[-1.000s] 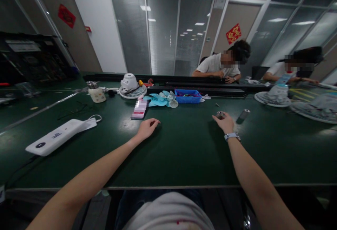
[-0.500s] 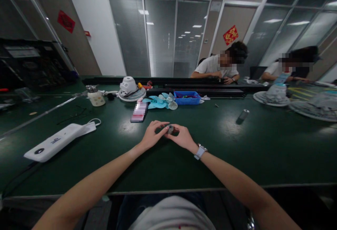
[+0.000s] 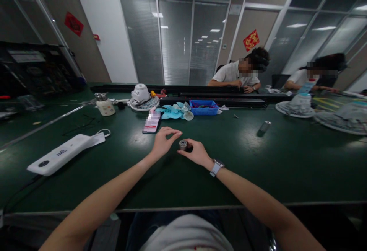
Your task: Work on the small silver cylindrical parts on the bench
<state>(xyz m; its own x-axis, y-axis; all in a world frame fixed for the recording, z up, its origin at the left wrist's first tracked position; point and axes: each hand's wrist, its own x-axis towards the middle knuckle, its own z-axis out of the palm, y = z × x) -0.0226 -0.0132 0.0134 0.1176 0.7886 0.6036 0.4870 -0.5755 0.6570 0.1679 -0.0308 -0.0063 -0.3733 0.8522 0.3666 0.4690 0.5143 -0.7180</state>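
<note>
A small metal cylinder [image 3: 182, 147] with a ringed, bearing-like top stands upright in front of me. My right hand [image 3: 196, 152] grips it from the right, thumb on the near side and fingers on the far side. To its upper left, my left hand [image 3: 164, 140] is raised a little apart from it. The left thumb and index fingertips are pinched together; whether something tiny is between them cannot be made out. Farther right on the green table [image 3: 243, 182], another metal cylinder [image 3: 266, 126] stands tilted in view.
Behind my hands are a phone [image 3: 151, 122], light-blue fan blades [image 3: 176, 111], a blue bin [image 3: 204, 108] and a white fan part [image 3: 140, 95]. Left lie a white device [image 3: 59, 154] and a jar [image 3: 105, 106]. Two people sit across at right, near more fan parts [image 3: 299, 103].
My left hand has come off the metal cylinder and moved up and left, its fingertips now pinched. My right hand still grips the cylinder, whose top is now uncovered.
</note>
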